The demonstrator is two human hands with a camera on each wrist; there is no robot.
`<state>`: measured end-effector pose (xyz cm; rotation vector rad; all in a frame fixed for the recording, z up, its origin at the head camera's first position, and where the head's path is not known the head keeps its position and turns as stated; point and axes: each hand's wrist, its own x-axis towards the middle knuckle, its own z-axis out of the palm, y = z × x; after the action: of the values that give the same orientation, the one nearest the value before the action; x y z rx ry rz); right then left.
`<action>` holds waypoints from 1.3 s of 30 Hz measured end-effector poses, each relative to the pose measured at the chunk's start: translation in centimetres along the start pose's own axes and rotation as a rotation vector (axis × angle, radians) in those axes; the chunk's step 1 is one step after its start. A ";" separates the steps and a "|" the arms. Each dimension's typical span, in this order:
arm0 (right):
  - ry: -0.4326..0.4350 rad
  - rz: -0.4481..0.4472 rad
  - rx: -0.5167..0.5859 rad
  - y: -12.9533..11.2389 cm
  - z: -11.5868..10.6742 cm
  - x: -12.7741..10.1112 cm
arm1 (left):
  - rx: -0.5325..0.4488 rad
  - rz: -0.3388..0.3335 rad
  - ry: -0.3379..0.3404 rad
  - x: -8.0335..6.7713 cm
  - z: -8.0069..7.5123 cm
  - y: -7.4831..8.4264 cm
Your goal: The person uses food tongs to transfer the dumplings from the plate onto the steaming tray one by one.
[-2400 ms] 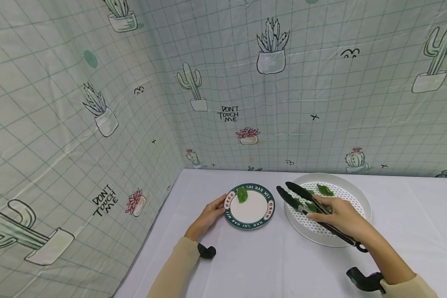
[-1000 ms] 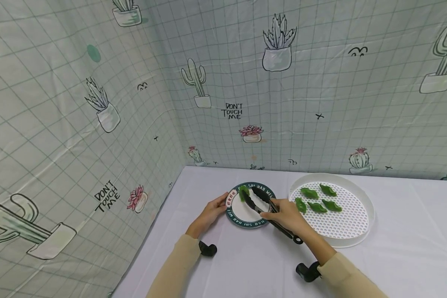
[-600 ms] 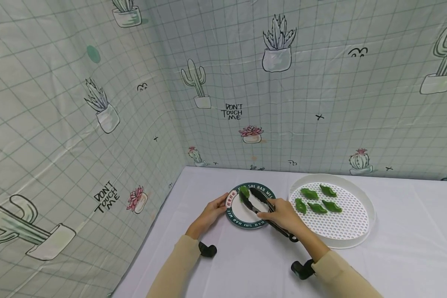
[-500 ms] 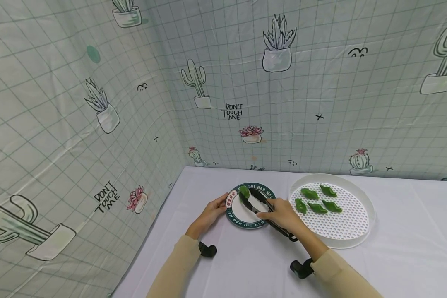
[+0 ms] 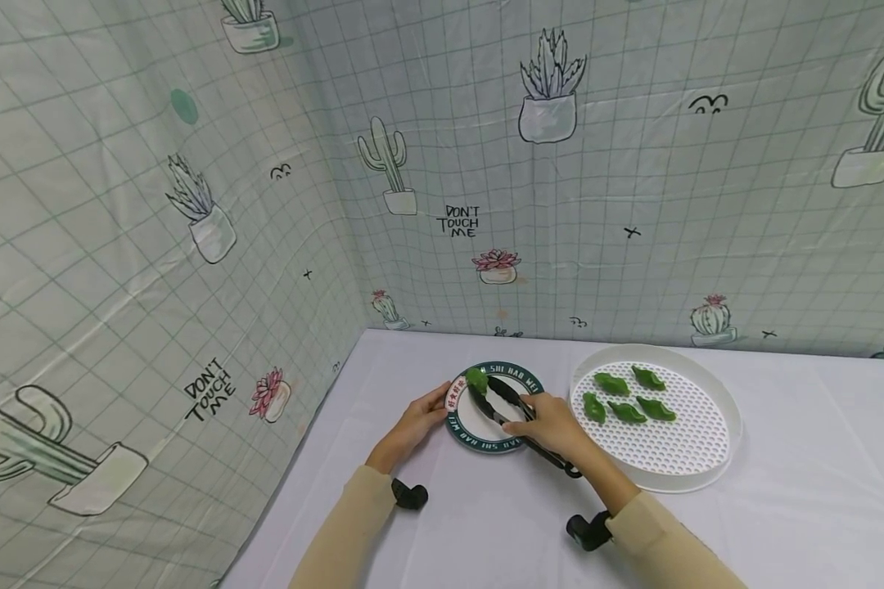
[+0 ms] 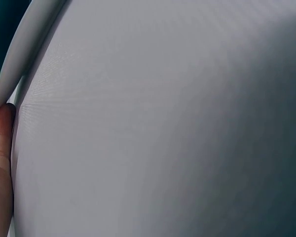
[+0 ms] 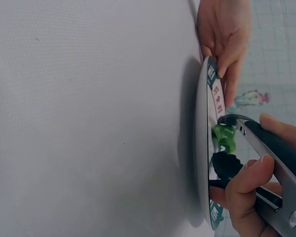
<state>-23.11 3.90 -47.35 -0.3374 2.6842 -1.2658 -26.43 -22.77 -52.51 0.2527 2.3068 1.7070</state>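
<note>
My left hand (image 5: pixel 416 417) holds the left rim of a small round plate (image 5: pixel 492 446) with a dark green lettered border. In the right wrist view, its thumb lies over the plate's edge. My right hand (image 5: pixel 552 425) grips black-tipped kitchen tongs (image 5: pixel 507 391), with the tips over the plate. Between the tong tips, near the plate's upper left rim, is a folded green dumpling-like piece (image 7: pixel 225 137). The left wrist view catches the underside of the plate (image 6: pixel 27 42) and part of my left hand (image 6: pixel 1 163).
To the right stands a round white tray (image 5: pixel 696 442) with a perforated base, holding several similar green pieces (image 5: pixel 628 411). A white cloth covers the table (image 5: pixel 486 523). Cactus-printed fabric (image 5: pixel 442 164) rises along the back and left.
The tongs have gone left from the tray to the plate. Lately the tongs and the green piece have shifted slightly further left. My left hand has stayed at the plate's rim.
</note>
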 end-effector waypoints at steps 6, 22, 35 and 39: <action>0.001 0.008 0.005 0.2 0.2 0.2 | -0.014 0.000 -0.006 0.1 -0.1 -0.1; 0.015 -0.059 0.026 0.4 -0.3 -0.9 | -0.011 0.018 -0.012 0.0 -0.1 -0.1; 0.020 -0.147 0.078 0.7 -1.9 -3.7 | -0.035 -0.003 -0.025 0.2 -0.1 0.0; 0.019 -0.144 0.080 0.5 -2.6 -4.9 | -0.033 -0.013 -0.017 0.2 -0.1 0.0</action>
<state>-19.08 7.46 -45.92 -0.5190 2.6567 -1.4181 -26.67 -22.80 -52.45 0.2442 2.2608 1.7285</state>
